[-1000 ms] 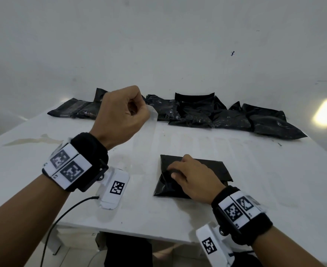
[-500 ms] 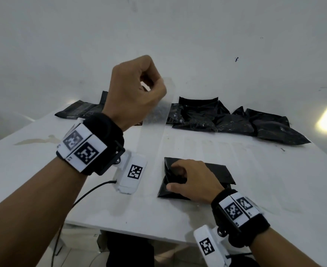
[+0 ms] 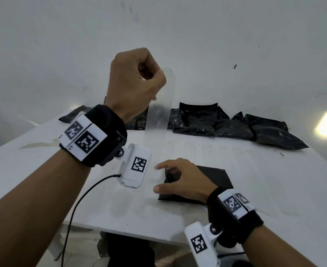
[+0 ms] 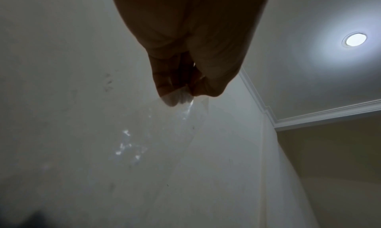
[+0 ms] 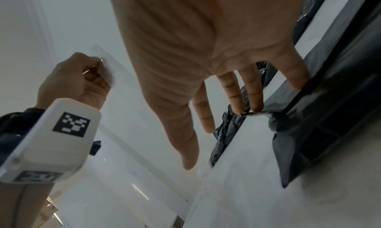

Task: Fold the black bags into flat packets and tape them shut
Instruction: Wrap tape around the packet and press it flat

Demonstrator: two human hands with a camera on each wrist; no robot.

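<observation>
A folded black bag packet (image 3: 214, 176) lies near the front of the white table (image 3: 255, 170). My right hand (image 3: 180, 178) rests on its left end, fingers spread and fairly straight; the right wrist view shows the fingertips (image 5: 255, 107) pressing the packet (image 5: 329, 117) at its folded edge. My left hand (image 3: 137, 81) is raised above the table, pinching the top end of a long strip of clear tape (image 3: 158, 120) that hangs down toward the tabletop. In the left wrist view the left hand's fingertips (image 4: 175, 99) pinch the tape (image 4: 160, 133).
A row of several black bags (image 3: 226, 124) lies along the table's far edge against the white wall. A black cable (image 3: 81, 201) trails from the left wrist camera over the table's front edge. A light reflection glows on the wall at right.
My left hand has risen well above the table, drawing the clear tape strip up with it. My right hand's fingers have spread and shifted left on the packet.
</observation>
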